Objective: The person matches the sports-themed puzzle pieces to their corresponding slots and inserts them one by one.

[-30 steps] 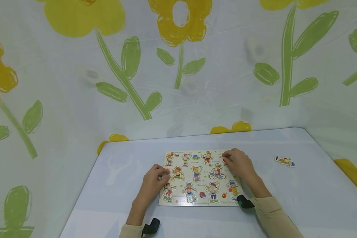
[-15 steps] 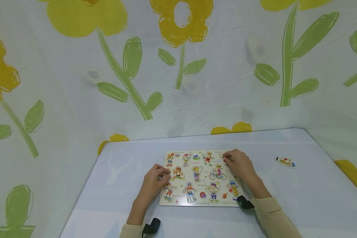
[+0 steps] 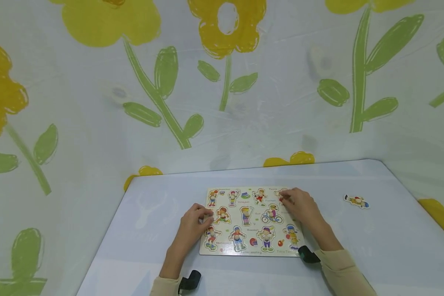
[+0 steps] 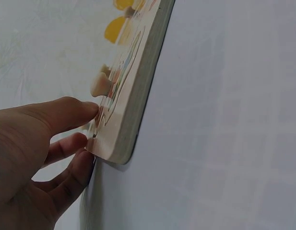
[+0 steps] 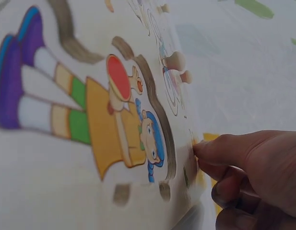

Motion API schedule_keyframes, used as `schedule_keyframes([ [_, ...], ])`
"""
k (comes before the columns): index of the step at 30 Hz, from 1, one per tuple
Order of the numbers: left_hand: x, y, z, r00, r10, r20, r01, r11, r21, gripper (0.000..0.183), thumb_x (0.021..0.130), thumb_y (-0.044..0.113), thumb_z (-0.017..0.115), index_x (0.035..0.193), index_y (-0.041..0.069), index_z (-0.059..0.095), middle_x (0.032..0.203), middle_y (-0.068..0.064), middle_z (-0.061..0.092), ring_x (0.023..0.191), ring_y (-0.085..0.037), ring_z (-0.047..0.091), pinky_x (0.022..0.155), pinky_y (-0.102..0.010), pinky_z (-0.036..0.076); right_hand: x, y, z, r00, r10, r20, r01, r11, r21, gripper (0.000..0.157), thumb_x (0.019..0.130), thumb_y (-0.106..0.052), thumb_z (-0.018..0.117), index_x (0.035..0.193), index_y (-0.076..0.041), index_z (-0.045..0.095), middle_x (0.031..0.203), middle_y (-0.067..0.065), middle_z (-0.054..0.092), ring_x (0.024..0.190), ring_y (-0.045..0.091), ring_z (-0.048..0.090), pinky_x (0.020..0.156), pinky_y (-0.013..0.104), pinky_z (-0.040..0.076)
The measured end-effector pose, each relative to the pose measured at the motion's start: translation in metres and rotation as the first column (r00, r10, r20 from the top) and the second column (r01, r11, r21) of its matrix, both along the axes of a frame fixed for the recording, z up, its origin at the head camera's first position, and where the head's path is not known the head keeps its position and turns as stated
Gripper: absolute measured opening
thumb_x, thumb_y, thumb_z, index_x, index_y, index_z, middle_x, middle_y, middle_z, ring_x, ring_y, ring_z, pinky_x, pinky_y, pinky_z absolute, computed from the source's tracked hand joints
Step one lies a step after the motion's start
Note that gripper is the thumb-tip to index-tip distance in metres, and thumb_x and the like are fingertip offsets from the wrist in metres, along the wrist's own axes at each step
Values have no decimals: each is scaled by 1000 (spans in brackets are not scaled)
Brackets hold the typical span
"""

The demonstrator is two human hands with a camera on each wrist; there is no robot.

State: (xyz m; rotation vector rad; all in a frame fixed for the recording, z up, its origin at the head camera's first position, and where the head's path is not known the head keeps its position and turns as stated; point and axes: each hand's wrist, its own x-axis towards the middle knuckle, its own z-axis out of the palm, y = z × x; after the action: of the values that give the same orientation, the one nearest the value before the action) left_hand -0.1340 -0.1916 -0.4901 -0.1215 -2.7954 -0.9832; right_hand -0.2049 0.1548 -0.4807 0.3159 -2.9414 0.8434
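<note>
A pale wooden knob puzzle board (image 3: 237,222), printed with sports figures, lies on the table. My left hand (image 3: 191,224) is at its left edge; in the left wrist view the thumb (image 4: 85,111) lies over the top and the fingers curl by the board's corner. My right hand (image 3: 301,205) is at the top right corner, thumb and fingertips pinching at a puzzle piece (image 3: 281,200) there, mostly hidden by them. In the right wrist view a paddle-holding figure (image 5: 124,139) sits within a recessed outline, with no knob showing on it.
A loose puzzle piece (image 3: 357,201) lies on the white table (image 3: 355,238), right of the board. Several pieces with round knobs (image 4: 100,85) sit in the board. Behind the table hangs a flower-printed cloth (image 3: 274,115).
My right hand has come slightly down and back at the top right corner, showing a little more of the piece there. The left hand keeps its place on the board's edge. The view shifts slightly.
</note>
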Motion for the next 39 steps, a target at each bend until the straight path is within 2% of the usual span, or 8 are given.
schedule_keyframes([
  [9,-1,0,-2,1000,-3,-5,3,1000,2,13,84,18,76,97,14,75,97,1,60,81,-12,53,67,-20,44,5,5,3,1000,23,19,-22,999,-43,32,90,-16,70,121,-8,68,113,13,68,99,28,63,81,45,51],
  [13,0,-1,-3,1000,-8,-13,8,1000,4,13,84,18,76,97,14,75,97,1,60,80,-11,53,68,-20,45,4,8,5,999,22,50,-19,998,-66,33,89,-19,70,120,-9,68,111,10,69,94,23,60,75,37,48],
  [17,-1,-1,-4,999,-22,-25,22,1000,4,13,85,18,75,97,14,75,98,1,61,80,-10,53,68,-20,46,2,13,8,999,3,41,0,998,-69,33,88,-24,72,118,-10,70,106,7,71,87,21,56,69,31,42],
  [20,-2,-1,-3,999,-27,-32,27,1000,6,13,85,18,75,97,13,75,99,0,61,79,-10,53,68,-21,46,1,20,8,1000,-14,24,16,998,-64,35,88,-26,72,119,-10,69,103,7,72,88,21,58,72,33,44],
  [26,-2,-2,-2,1000,-20,-13,20,1000,4,13,85,19,75,97,14,75,98,0,61,79,-10,53,67,-21,45,-1,39,6,997,-68,47,69,997,-41,37,89,-25,71,121,-6,67,103,12,71,96,28,59,83,47,48],
  [32,-3,-2,-3,1000,-20,-9,20,1000,-10,14,85,20,75,98,15,75,99,0,61,80,-10,53,68,-21,45,-2,66,7,989,-137,57,138,990,-19,35,91,-26,68,118,-4,68,101,14,69,87,26,56,72,37,44],
  [39,-2,-1,-2,1000,-6,7,6,1000,-1,14,85,20,75,98,15,75,100,1,61,81,-10,53,69,-21,46,-1,100,5,977,-211,-8,211,977,-8,34,92,-26,66,116,-2,69,98,15,69,80,25,56,63,29,39],
])
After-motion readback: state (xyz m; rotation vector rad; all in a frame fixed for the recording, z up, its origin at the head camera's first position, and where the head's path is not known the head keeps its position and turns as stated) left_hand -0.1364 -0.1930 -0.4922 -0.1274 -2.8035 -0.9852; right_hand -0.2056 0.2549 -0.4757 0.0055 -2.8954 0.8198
